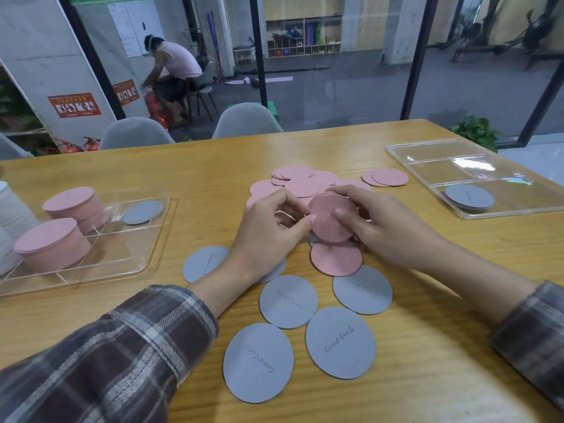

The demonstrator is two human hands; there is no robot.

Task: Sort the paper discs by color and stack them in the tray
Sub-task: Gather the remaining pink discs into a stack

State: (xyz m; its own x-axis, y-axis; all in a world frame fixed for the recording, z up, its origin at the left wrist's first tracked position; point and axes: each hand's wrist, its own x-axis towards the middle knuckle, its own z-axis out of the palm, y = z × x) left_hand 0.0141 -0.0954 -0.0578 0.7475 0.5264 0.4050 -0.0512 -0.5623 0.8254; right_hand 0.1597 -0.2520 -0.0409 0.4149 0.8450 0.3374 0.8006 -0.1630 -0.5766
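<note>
At the table's middle, both my hands hold a small stack of pink paper discs (331,222) just above the tabletop. My left hand (271,227) pinches its left edge; my right hand (381,227) grips its right side, thumb on top. Loose pink discs (300,183) lie scattered behind my hands, and one pink disc (335,259) lies right below the stack. Several grey discs (340,341) marked "Good luck" lie nearer to me. A clear tray (140,248) on the left holds two tall pink stacks (50,244) and a grey disc (142,212).
A second clear tray (427,166) at the right holds a few stacked grey discs (468,196). White stacked items (12,212) stand at the left edge. Two grey chairs (244,122) stand behind the wooden table (442,346), with a glass wall beyond them.
</note>
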